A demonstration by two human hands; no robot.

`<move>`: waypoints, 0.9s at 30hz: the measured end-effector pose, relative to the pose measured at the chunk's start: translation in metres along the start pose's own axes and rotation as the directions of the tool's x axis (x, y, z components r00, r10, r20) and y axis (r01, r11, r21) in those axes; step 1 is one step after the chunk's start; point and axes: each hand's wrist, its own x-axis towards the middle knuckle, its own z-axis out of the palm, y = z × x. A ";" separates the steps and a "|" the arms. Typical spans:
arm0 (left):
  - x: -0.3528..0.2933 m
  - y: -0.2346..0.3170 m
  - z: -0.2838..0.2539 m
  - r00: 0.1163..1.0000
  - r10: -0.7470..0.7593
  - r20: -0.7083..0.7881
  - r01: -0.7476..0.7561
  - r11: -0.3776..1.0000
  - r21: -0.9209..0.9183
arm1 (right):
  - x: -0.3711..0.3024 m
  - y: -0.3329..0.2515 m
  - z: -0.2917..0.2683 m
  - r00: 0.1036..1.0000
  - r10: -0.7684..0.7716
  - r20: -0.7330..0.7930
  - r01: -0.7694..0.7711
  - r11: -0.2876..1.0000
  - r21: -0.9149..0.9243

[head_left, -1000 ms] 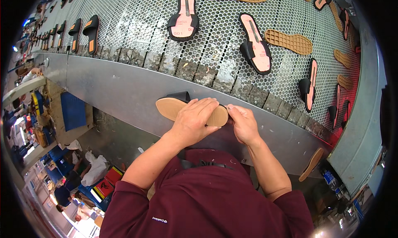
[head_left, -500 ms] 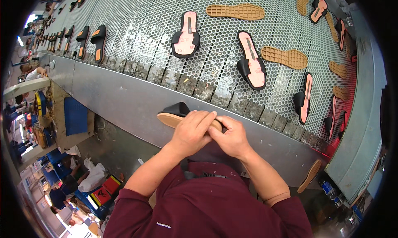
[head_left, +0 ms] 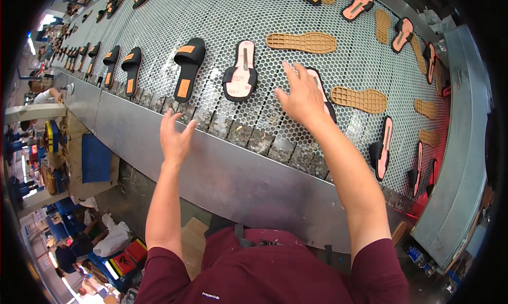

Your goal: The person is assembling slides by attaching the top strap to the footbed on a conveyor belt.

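Observation:
My left hand [head_left: 175,137] is open with its fingers spread, over the belt's near edge. Just beyond its fingertips a black slide sandal [head_left: 189,71] with orange patches lies on the perforated conveyor belt [head_left: 211,26]. My right hand [head_left: 302,95], also open, reaches over a black slide upper with a pink underside [head_left: 317,80] and partly hides it; whether it touches cannot be seen. Between the hands rests another pink-bottomed slide upper [head_left: 241,76]. Two tan outsoles with a grid pattern, a far outsole [head_left: 301,42] and a right-hand outsole [head_left: 360,99], lie close to my right hand.
A smooth metal side panel [head_left: 254,182] runs along the belt's near side. More finished slides [head_left: 131,71] line the belt to the left. Further uppers [head_left: 385,148] and outsoles lie rightward, before a grey metal housing [head_left: 455,145] with red light. A co-worker's hand [head_left: 55,95] shows far left.
Both hands have let go of the black slide with the tan sole and moved apart. A black slide now lies beyond my left hand; my right hand has reached forward over the belt.

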 end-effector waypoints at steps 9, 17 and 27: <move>-0.012 0.124 0.054 0.665 -0.342 0.664 0.736 0.151 -0.660 | 0.124 0.013 0.045 0.954 0.275 0.118 -0.238 0.937 -0.257; 0.035 0.123 0.092 0.694 -0.611 0.381 0.553 0.113 -0.826 | 0.110 -0.004 0.053 0.973 0.188 0.132 -0.159 0.967 -0.200; 0.031 0.040 -0.053 0.988 -0.154 -0.021 0.073 0.577 -0.813 | 0.047 -0.029 0.057 0.976 0.094 0.194 -0.093 0.996 -0.016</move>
